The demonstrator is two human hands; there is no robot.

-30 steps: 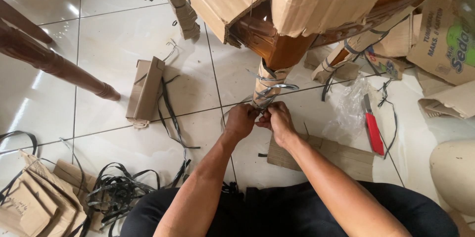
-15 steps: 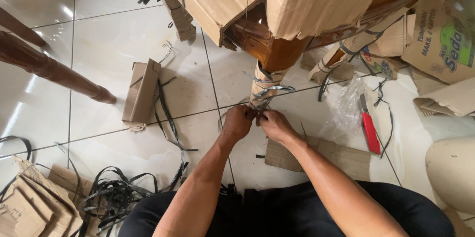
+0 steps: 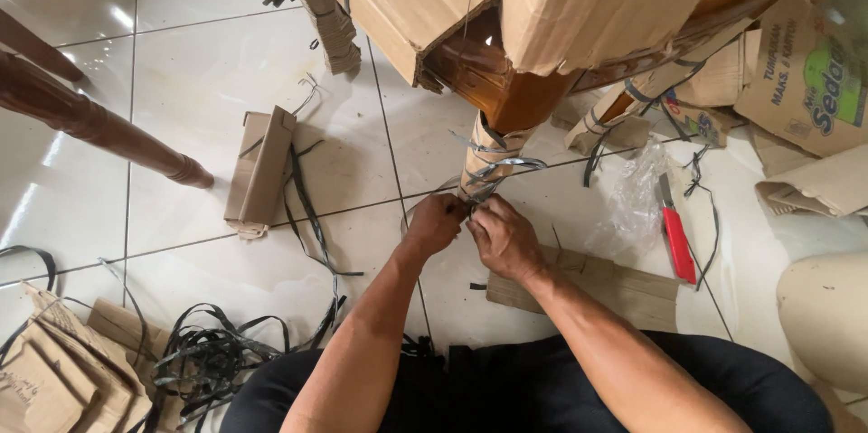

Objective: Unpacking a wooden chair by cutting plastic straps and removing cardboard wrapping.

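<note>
Both hands met at the foot of the cardboard-wrapped leg (image 3: 486, 162), near the middle of the floor (image 3: 208, 71). The left hand (image 3: 434, 223) was clenched on the strap (image 3: 493, 166); the right hand (image 3: 503, 236) pinched it just beside. A red cutter (image 3: 677, 236) lay to the right, loose straps (image 3: 212, 356) near left.

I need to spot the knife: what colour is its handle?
Red, on the utility knife lying on the floor tiles; head view.

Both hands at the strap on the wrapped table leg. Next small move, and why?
Probably pull the strap loose at its knot: left hand and right hand both pinch it at the foot of the cardboard-wrapped leg, and bands are wound round the cardboard.
</note>
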